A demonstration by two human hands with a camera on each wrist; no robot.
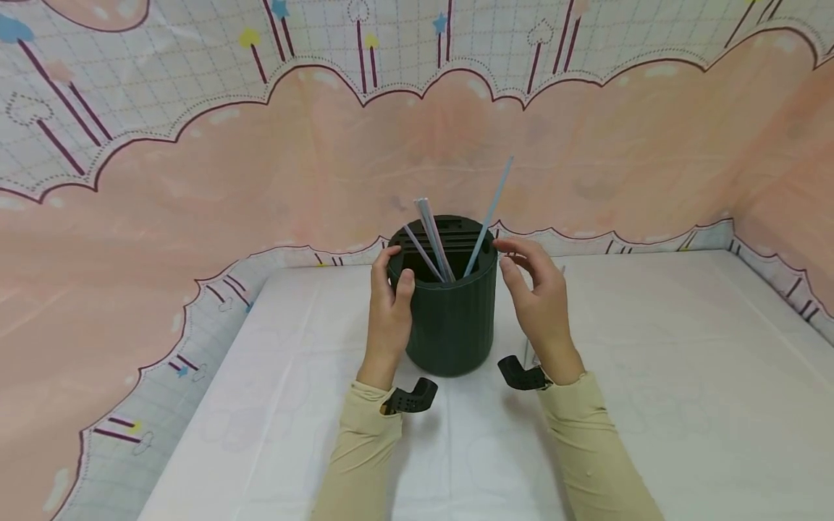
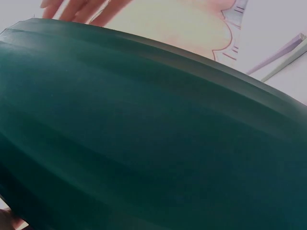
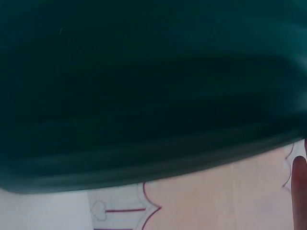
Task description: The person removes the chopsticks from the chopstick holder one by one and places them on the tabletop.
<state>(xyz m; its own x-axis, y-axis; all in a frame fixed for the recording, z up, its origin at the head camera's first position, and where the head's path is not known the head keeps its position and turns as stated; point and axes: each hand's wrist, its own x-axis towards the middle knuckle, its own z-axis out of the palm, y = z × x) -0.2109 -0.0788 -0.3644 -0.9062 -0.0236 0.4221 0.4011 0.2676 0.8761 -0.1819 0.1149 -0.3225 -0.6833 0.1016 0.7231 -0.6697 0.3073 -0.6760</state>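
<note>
A dark green ribbed round container [image 1: 451, 325] with a slotted top stands on the white table, filling most of both wrist views. Several thin straws stand in its front opening: a pale bundle [image 1: 432, 235], a lilac one [image 1: 420, 250] leaning left and a light blue straw [image 1: 496, 194] leaning right. My left hand [image 1: 389, 322] grips the left of the rim, thumb at the front and fingers round the side. At the right of the rim is my right hand [image 1: 542, 300], fingers bent, index fingertip at the edge and thumb held apart.
More straws [image 2: 283, 57] show on the white surface in the left wrist view; in the head view they are mostly hidden behind the right hand. The white tabletop [image 1: 677, 376] meets a peach patterned cloth [image 1: 625, 159] at the back and left.
</note>
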